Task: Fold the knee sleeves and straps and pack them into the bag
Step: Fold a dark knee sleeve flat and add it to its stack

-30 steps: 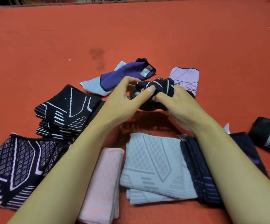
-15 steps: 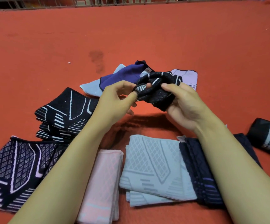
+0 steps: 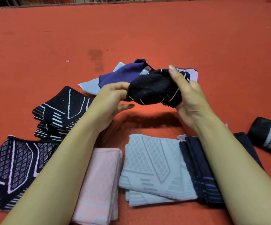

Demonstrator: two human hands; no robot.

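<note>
Mid-frame, above the red floor [image 3: 212, 46], both hands hold a bunched black knee sleeve [image 3: 152, 88]. The right hand [image 3: 188, 98] is closed round its right end; the left hand [image 3: 110, 98] pinches its left edge, lower fingers loose. Forearms hide part of the folded sleeves below.

Held above an orange tabletop [image 3: 212, 46]: one bunched black knee sleeve [image 3: 154, 88] with white lines, gripped by the left hand [image 3: 110, 101] and right hand [image 3: 188, 98]. Lying folded near the person: pink sleeve [image 3: 99, 184], grey sleeve [image 3: 151, 168], navy sleeve [image 3: 201, 172], two black patterned sleeves [image 3: 60, 112] at left. Beyond the hands: purple sleeve [image 3: 120, 75], lilac sleeve [image 3: 193, 74]; at right, a rolled black strap [image 3: 268, 137].
</note>
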